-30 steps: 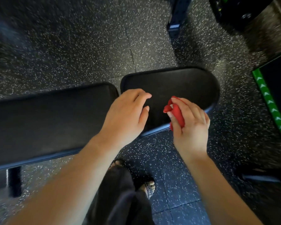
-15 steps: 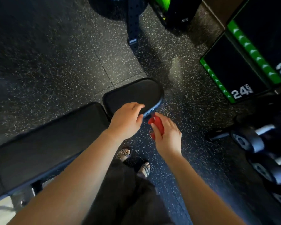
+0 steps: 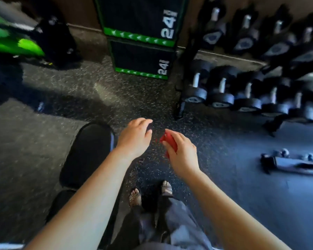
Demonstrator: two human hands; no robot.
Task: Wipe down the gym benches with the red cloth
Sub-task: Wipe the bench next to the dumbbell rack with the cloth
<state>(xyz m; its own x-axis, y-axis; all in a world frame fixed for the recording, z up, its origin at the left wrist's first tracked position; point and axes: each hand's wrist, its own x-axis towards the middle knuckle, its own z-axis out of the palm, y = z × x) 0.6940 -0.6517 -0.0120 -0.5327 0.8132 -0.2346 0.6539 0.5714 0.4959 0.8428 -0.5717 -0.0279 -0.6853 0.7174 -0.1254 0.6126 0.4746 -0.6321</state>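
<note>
A black padded gym bench runs from the lower left up to the middle, its rounded seat end nearest my hands. My right hand holds the bunched red cloth in the air above the speckled floor, to the right of the bench. My left hand hovers just past the bench's right edge with fingers loosely curled, holding nothing. Neither hand touches the bench.
Two stacked black boxes with green trim stand against the far wall. A rack of dumbbells fills the right side. A low black object lies on the floor at right. My sandalled feet stand below my hands.
Both hands have come off the bench and now hang over the floor to its right. The view has swung up and right, bringing the dumbbell rack into sight.
</note>
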